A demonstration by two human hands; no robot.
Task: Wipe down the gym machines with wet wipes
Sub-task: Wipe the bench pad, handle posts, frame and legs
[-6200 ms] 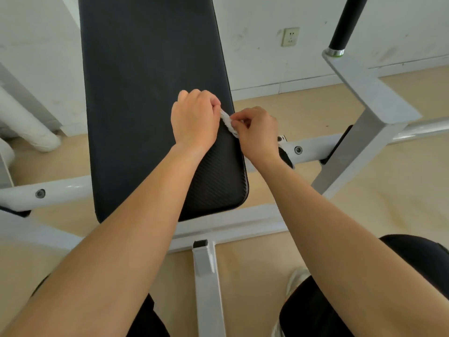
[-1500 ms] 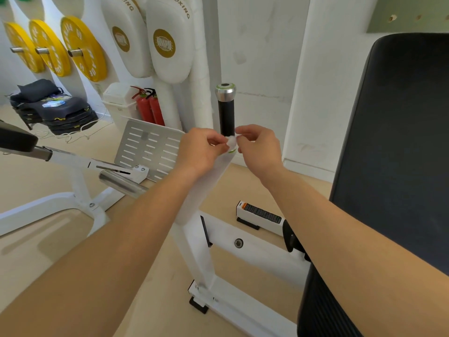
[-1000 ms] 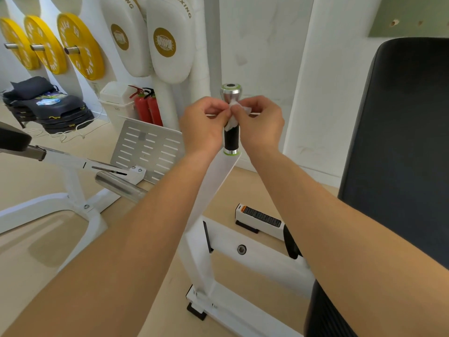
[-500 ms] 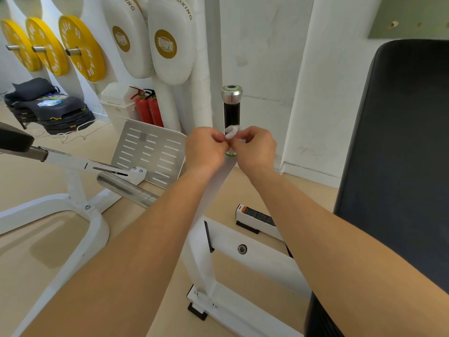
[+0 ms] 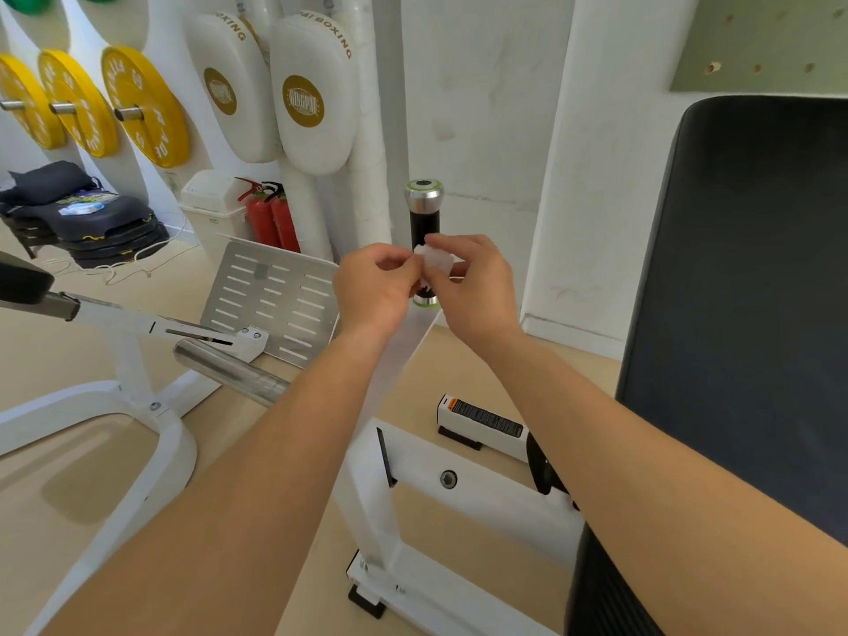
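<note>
A small crumpled white wet wipe [image 5: 434,259] is pinched between my left hand [image 5: 374,286] and my right hand [image 5: 472,282], just in front of the lower part of an upright black handle grip [image 5: 424,227] with a chrome cap. The grip stands on a white machine arm [image 5: 394,360] that slopes down to the white frame [image 5: 482,488]. The wipe and my fingers cover the grip's lower part. A large black back pad [image 5: 752,314] fills the right side.
A second white machine with a chrome bar [image 5: 229,371] and a slotted metal footplate [image 5: 275,300] stands on the left. Yellow weight plates [image 5: 147,107], white boxing pads [image 5: 312,94], red extinguishers [image 5: 270,218] and a white bin [image 5: 211,208] line the back wall.
My hands moved the wipe from the top of the grip down to its lower part, and now sit a little apart with the wipe bunched between the fingertips.
</note>
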